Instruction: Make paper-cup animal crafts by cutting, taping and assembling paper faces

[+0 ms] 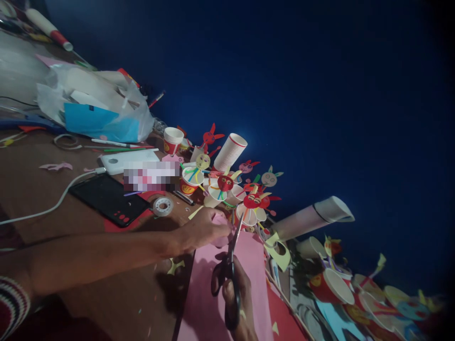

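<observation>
My left hand (204,230) pinches a small piece of pink paper (220,235) above the table. In my right hand (239,293) is a pair of black-handled scissors (232,272), with fingers through the loops and the blades parted, pointing away beside the pink piece. Whether the blades touch the paper cannot be made out. Beneath both hands lies a large pink sheet (209,303). A yellow paper scrap (175,266) rests on the table left of that sheet.
Paper cups with animal-faced figures, such as a red one (253,200), stand along the blue wall (302,94). A tape roll (162,206), a black phone (110,199) and a cabled white power bank (128,160) lie to the left. More decorated cups (332,286) sit at right.
</observation>
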`<state>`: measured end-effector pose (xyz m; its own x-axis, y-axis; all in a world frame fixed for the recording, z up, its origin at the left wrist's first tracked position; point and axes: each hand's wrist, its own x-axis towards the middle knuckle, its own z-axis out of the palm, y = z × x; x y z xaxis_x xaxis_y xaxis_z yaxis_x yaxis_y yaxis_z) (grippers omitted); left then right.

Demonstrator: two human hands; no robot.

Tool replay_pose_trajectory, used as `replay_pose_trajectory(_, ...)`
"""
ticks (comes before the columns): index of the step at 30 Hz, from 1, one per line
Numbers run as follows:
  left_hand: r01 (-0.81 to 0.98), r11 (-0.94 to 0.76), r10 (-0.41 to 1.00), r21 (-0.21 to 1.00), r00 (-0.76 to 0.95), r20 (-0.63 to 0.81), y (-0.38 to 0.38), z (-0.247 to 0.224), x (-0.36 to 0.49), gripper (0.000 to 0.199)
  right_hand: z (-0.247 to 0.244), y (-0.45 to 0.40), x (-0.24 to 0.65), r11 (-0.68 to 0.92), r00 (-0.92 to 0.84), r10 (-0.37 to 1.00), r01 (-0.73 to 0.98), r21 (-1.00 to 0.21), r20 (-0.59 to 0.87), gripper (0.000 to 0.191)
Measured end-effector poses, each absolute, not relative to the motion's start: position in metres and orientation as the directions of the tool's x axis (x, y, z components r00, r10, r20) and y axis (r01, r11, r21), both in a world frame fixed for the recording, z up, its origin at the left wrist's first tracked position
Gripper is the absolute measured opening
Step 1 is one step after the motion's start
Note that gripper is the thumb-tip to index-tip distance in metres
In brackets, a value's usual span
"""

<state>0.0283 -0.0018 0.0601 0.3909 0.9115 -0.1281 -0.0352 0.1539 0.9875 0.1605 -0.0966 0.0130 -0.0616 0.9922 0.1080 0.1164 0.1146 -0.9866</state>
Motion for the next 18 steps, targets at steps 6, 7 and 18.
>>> replay_pose_trajectory(6,-0.047,0.168,0.916,0.985,0.376,-0.138,-0.0022,0.0603,0.0293,0.008,0.0131,-0.0972,0.1614,0.078,-0.075,0.995,0.101,-0.992,0.071,0.056)
replay_pose_trajectory(7,-0.055,0.174,0.915,0.983,0.378,-0.14,-0.0024,0.0602,0.0296,0.007,0.0137,-0.0973,0.1616,0.079,-0.073,0.995,0.097,-0.992,0.072,0.056)
replay_pose_trajectory(18,-0.078,0.219,0.907,0.973,0.383,-0.174,-0.0037,0.0626,0.0294,0.009,0.0101,-0.099,0.1631,0.077,-0.071,0.995,0.109,-0.991,0.07,0.058)
